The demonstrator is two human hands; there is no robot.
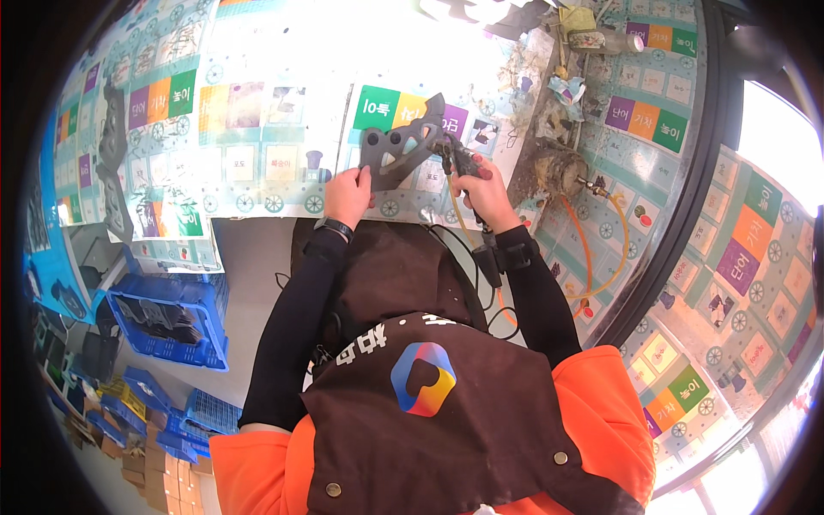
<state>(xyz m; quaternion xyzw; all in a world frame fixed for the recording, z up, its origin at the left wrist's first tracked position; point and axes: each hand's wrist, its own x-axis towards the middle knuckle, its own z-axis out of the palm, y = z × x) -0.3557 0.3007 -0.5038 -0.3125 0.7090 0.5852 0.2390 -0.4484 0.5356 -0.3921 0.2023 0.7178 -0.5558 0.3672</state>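
Note:
My left hand (348, 199) pinches the lower left edge of a dark grey bracket-like part (396, 161) with holes and cut-outs, held over the front of the table. My right hand (487, 197) is wrapped round a slim handheld air tool (463, 160), its head against or very close to the part's right side; actual contact cannot be made out. A thin yellowish hose (463, 225) hangs below the tool. Further left, several similar dark grey parts (112, 142) lie in a row along the table.
Printed sheets cover the worktable (296, 202). Behind my right hand sit a grimy round can-like object (560, 170), a clear bottle (603, 41) and scattered debris. An orange hose (587, 236) loops at the right. A blue crate (167, 330) holding dark parts and cardboard boxes (172, 482) stand lower left.

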